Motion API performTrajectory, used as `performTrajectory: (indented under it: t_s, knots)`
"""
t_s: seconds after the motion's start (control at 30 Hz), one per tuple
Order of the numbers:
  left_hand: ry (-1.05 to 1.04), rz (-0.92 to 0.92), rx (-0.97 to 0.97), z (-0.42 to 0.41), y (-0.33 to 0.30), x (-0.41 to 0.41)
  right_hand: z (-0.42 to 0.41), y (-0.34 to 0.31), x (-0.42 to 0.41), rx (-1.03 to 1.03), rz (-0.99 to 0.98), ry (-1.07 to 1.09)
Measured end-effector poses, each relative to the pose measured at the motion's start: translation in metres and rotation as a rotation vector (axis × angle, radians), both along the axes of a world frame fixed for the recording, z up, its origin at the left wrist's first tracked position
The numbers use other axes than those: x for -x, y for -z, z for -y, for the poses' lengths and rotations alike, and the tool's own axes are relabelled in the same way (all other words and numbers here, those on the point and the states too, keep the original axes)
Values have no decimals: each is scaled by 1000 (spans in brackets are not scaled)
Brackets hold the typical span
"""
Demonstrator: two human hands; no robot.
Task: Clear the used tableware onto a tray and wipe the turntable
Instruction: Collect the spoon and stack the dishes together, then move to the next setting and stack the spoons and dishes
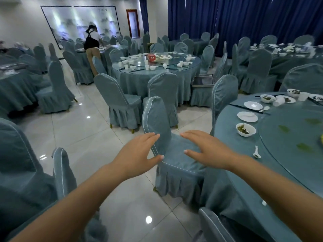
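Both my arms reach forward over a covered chair (pixel 176 159) that stands beside the round table (pixel 234 165) at the right. My left hand (pixel 138 151) is open, its thumb touching the edge of the chair's back. Over the chair's seat hovers my right hand (pixel 208 151), open with spread fingers and holding nothing. On the table lie a used bowl with green scraps (pixel 245 129), two white plates (pixel 247 116) (pixel 253 105), a spoon (pixel 256 152), further bowls and cups (pixel 303 96). The glass turntable (pixel 293 137) carries green leaf scraps.
A metal tray (pixel 202 81) rests on a chair behind the table. Covered chairs crowd the tiled floor (pixel 87 137) on all sides. Another set table (pixel 155 65) stands ahead, and a person (pixel 92 42) works at a far table.
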State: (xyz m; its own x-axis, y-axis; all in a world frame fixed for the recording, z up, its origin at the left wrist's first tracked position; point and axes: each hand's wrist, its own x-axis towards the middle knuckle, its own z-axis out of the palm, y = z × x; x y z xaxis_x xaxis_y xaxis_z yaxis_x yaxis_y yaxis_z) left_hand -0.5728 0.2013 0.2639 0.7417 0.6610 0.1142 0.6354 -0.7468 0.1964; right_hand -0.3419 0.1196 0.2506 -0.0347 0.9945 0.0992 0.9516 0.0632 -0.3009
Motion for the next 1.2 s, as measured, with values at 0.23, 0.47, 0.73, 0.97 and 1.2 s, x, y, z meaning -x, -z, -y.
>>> performTrajectory:
  t_s: [0.23, 0.47, 0.73, 0.97, 1.2]
  knots:
    - [35, -65, 22, -112, 3, -46, -95, 7, -49, 24, -82, 96]
    - [245, -74, 61, -183, 24, -131, -130, 23, -113, 86, -120, 328]
    - [578, -122, 70, -254, 61, -258, -147, 51, -174, 143, -166, 658]
    - [846, -146, 62, -308, 72, -360, -160, 68, -208, 138, -212, 995]
    - [1015, -168, 84, -325, 85, -427, -151, 79, -227, 167, -243, 1231]
